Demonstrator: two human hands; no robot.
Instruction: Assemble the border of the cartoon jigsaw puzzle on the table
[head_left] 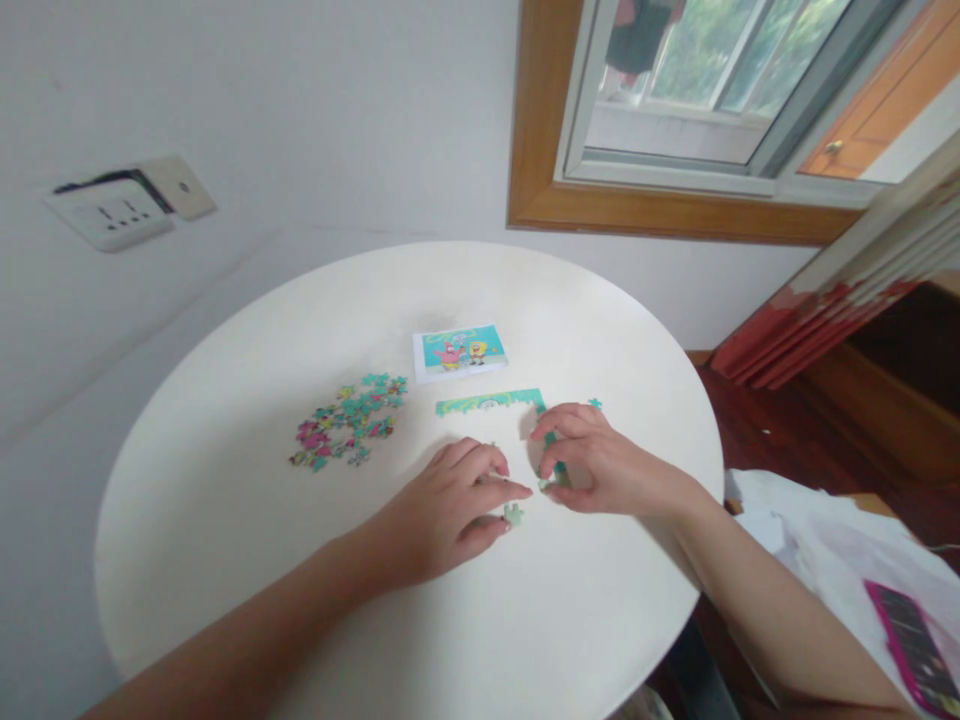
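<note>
My left hand [457, 510] rests low over the table, index finger stretched out and thumb apart from it. The thumb tip is at the edge of a loose pale green puzzle piece [514, 514]. My right hand [589, 460] is curled over the right side of a partly joined puzzle border [487, 402], thumb and index finger closing on a small pale green piece [543, 484] at its lower end. Fingers cover part of that side strip. Past this hand lies a single teal puzzle piece [595, 403].
A heap of mixed puzzle pieces [349, 425] spreads on the left of the round white table [225, 560]. Behind the border lies a small box with a cartoon picture [461, 352]. A phone in a pink case [915, 645] lies on white sheeting at the lower right.
</note>
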